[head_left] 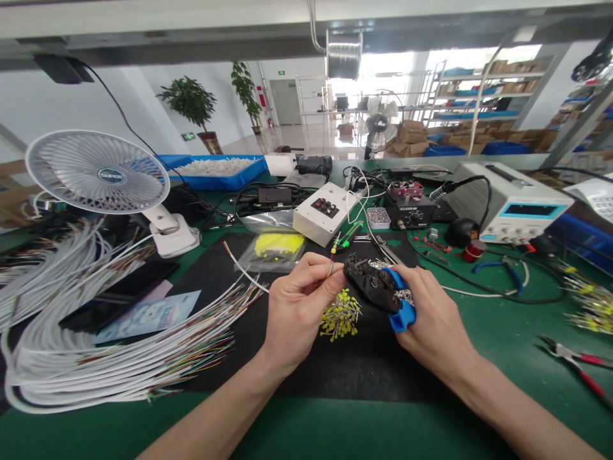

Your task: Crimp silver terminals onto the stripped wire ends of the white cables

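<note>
My left hand (299, 306) pinches thin coloured wires (331, 262) between thumb and fingers, with a small yellow piece and a metal tip at their upper end. A white cable (246, 271) runs from the left toward this hand. In my right hand (433, 310) is a black crimping tool (366, 281) with blue handles, its jaws close beside my left fingertips. Whether the jaws touch the wires I cannot tell. Below and between my hands lies a pile of small yellow-ended metal pieces (341, 316) on the black mat (354, 374).
Bundles of white cables (96, 370) with bare coloured ends cover the left side, beside a white fan (103, 176). A bag of yellow parts (278, 246) and a switch box (323, 214) stand behind my hands. Red-handled cutters (575, 361) lie at right, below a power supply (512, 204).
</note>
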The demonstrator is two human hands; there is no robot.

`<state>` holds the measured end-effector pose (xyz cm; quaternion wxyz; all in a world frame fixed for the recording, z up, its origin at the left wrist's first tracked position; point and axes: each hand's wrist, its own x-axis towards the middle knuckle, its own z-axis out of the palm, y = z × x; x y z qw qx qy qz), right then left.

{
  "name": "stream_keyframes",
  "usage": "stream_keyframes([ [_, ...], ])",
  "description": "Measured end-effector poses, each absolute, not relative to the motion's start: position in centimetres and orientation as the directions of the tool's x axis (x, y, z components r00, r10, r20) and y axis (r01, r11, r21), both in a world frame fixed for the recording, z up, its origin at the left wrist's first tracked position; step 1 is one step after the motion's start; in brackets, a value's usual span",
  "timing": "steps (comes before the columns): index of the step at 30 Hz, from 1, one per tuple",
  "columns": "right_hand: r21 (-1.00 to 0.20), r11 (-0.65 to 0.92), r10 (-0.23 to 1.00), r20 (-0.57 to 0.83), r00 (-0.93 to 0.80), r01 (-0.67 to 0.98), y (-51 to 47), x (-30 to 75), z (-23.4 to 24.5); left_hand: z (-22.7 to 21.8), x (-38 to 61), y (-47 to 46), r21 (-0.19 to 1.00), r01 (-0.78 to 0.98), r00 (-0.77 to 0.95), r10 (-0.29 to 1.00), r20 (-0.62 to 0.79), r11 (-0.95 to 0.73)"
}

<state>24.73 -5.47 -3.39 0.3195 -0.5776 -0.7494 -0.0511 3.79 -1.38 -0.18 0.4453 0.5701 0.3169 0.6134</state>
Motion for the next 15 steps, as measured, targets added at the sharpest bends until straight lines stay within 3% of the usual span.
stream_keyframes([
  [15,-0.435,0.368,0.840,0.534,-0.094,0.822,-5.2,24.7,-4.6,-0.1,3.7,-2.0,0.883,-0.196,0.065,0.893,0.445,-0.426],
])
